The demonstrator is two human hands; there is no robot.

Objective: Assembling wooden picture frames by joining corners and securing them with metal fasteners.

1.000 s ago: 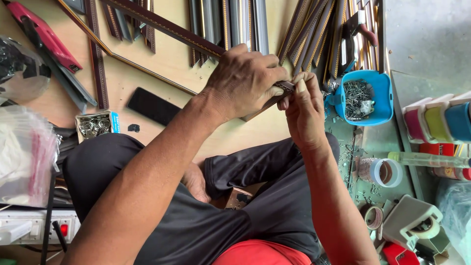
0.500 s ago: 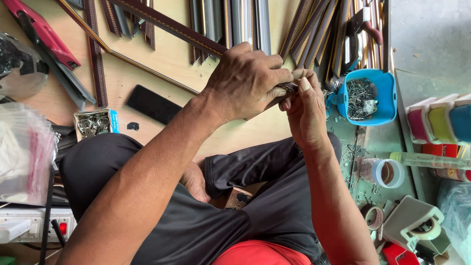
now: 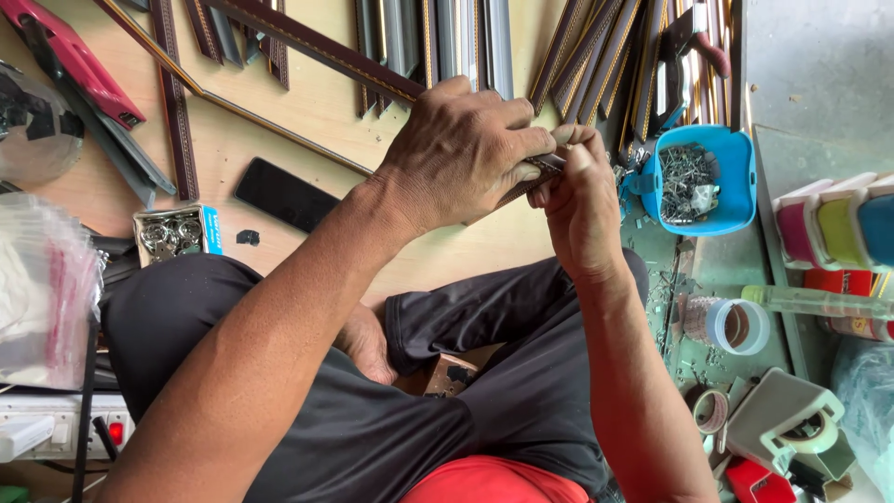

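Above the lap, over the pale wooden board (image 3: 307,121): left hand (image 3: 466,154) closed around the end of a long dark brown frame moulding strip with gold edging (image 3: 317,48); strip ran up and left across the board. Right hand (image 3: 579,210) fingertips pinched at the same end, touching left-hand fingers; what they pinched, too small to tell. Just right of hands: blue plastic tub of small metal fasteners (image 3: 700,182). Left on board: black flat phone (image 3: 284,194), small box of metal rings (image 3: 172,233). More moulding strips (image 3: 596,51) leaned beyond.
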